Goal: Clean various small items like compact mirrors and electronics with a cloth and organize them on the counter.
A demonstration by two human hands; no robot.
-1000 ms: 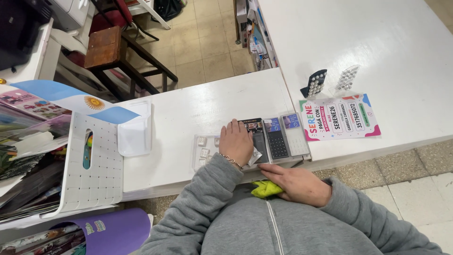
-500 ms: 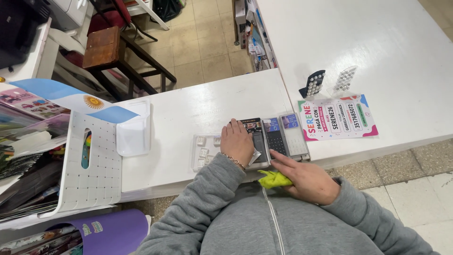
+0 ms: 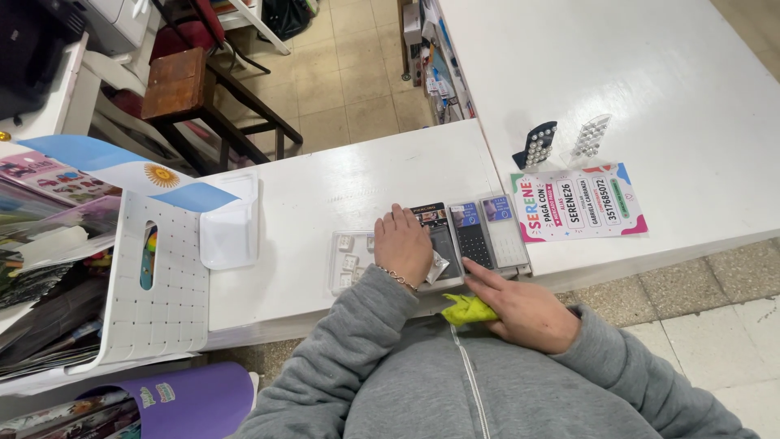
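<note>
Hands worked at the near edge of the white tabletop, close against the body, so everything handled sat within short reach. The left hand lay palm down on the black display card, fingers pressed together and flat along its left side; this looked like a steadying hold, keeping the card from sliding. A small silvery packet showed at the heel of that hand, touching it; whether the thumb pinched it could not be told. A thin bracelet sat at the wrist, below the grey sleeve.

The right hand rested lower, at the tabletop edge, with the yellow cloth tucked under its fingers, bunched and partly hidden by the hand. Fingers were extended, the forefinger reaching up to the lower edge of the dark card. The grip on the cloth seemed loose, more a press than a pinch.

Three cards lay side by side, touching, the pale one rightmost, squared to the edge. A clear tray of small pieces sat just left of the left hand. Further right lay a colourful printed sign, flat; behind it stood two small earring stands, tilted upright for display. A white perforated bin stood well apart at the left.
</note>
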